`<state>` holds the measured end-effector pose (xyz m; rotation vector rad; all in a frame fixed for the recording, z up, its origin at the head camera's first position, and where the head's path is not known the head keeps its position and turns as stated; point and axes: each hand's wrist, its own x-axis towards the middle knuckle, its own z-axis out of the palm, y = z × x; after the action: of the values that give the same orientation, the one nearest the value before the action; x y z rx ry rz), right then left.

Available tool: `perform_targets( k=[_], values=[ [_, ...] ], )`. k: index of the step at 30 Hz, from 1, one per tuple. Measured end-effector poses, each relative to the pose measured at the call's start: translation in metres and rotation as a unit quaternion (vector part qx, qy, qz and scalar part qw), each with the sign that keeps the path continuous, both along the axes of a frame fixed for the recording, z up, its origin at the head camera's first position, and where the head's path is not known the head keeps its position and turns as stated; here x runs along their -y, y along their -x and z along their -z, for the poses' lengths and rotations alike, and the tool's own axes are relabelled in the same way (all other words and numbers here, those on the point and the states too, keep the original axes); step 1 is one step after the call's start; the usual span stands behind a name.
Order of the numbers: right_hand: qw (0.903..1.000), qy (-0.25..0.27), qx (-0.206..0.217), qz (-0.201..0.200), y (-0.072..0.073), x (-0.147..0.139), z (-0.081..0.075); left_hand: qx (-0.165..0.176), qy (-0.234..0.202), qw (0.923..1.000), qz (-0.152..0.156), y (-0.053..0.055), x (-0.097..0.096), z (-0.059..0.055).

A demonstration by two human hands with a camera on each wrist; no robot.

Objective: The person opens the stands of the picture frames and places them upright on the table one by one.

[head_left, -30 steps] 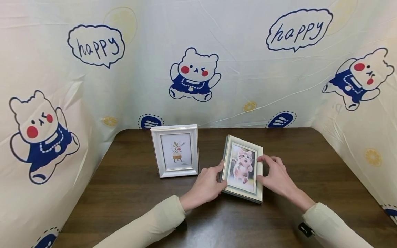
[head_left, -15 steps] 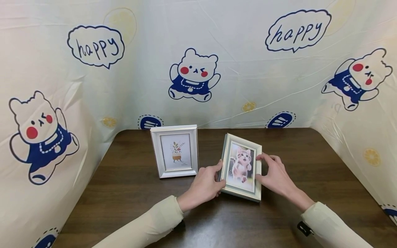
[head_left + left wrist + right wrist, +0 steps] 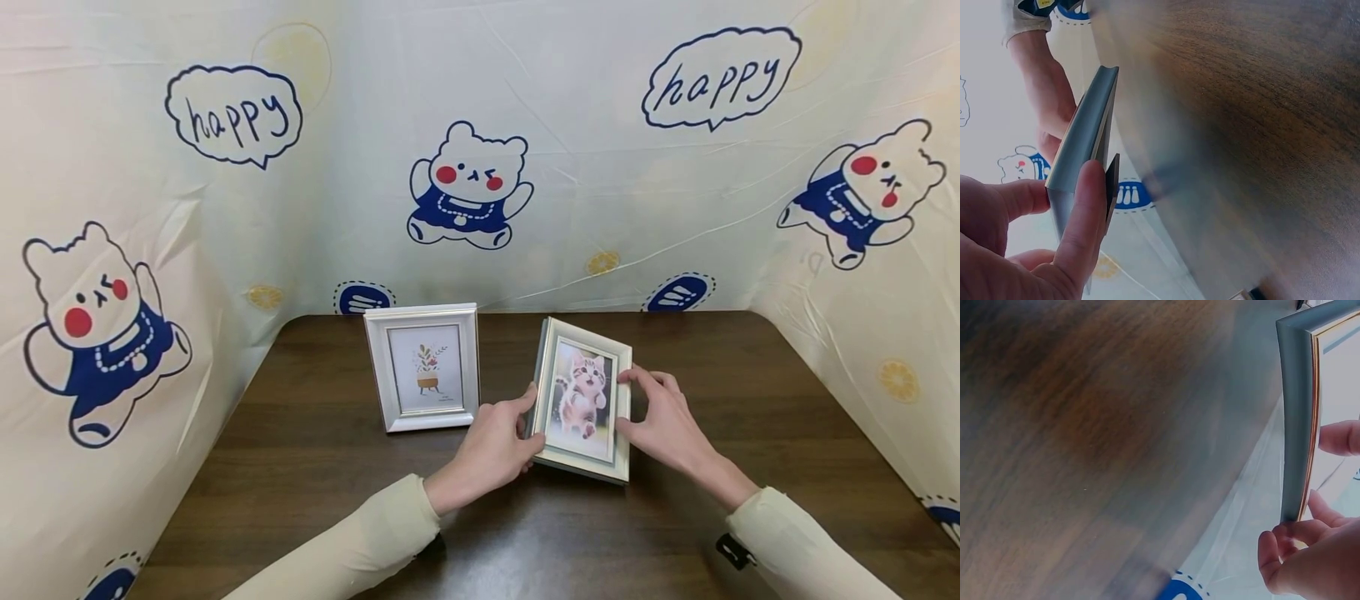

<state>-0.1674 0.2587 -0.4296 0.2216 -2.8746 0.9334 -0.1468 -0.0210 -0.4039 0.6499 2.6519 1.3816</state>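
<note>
A cream picture frame [image 3: 587, 400] with a kitten photo stands leaning and slightly turned on the right half of the table. My left hand [image 3: 491, 446] grips its left edge, thumb on the front and fingers behind. On the opposite edge my right hand [image 3: 671, 425] pinches the frame, thumb and fingertips at the right border. From the left wrist view the frame's grey side [image 3: 1082, 134] shows edge-on, with a dark flap [image 3: 1113, 181] sticking out at its back. The right wrist view catches the other side edge [image 3: 1297, 419], with fingers at its lower end.
To the left stands a white picture frame [image 3: 431, 367] with a plant-pot print, close to my left hand. Brown wooden table [image 3: 315, 500] lies beneath. A patterned cloth [image 3: 585, 167] hangs around the back and sides of the table.
The kitten frame has shifted slightly up and left in the head view, with both hands keeping hold of it. The plant-print frame stays in place.
</note>
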Motion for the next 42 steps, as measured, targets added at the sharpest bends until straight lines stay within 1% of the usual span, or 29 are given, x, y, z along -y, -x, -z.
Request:
perform_targets(
  k=[4, 9, 16, 23, 32, 34, 40, 42],
  values=[
    [1.0000, 0.005, -0.008, -0.002, 0.002, 0.000, 0.000, -0.011, -0.003, 0.9999, -0.004, -0.001, 0.001, -0.001],
    [0.9999, 0.008, -0.014, -0.005, 0.002, 0.001, 0.000, -0.016, -0.009, 0.9998, -0.004, -0.003, 0.002, -0.003],
    [0.9996, 0.012, -0.025, -0.009, 0.002, 0.003, -0.001, -0.010, -0.017, 0.9998, -0.006, -0.003, 0.002, -0.004],
    [0.9997, 0.016, -0.018, -0.009, 0.002, 0.002, -0.003, -0.008, -0.023, 0.9997, -0.007, -0.004, 0.001, -0.008],
    [0.9995, 0.020, -0.021, -0.012, 0.003, 0.003, -0.004, -0.008, -0.036, 0.9993, -0.008, -0.007, 0.002, -0.010],
    [0.9995, 0.021, -0.021, -0.012, 0.003, 0.003, -0.004, -0.012, -0.035, 0.9993, -0.010, -0.008, 0.002, -0.010],
    [0.9994, 0.024, -0.021, -0.013, 0.002, 0.003, -0.004, -0.048, -0.012, 0.9986, -0.017, -0.008, 0.002, -0.012],
    [0.9994, 0.026, -0.020, -0.012, 0.002, 0.002, -0.004, -0.052, -0.008, 0.9985, -0.017, -0.008, 0.002, -0.013]
  ],
)
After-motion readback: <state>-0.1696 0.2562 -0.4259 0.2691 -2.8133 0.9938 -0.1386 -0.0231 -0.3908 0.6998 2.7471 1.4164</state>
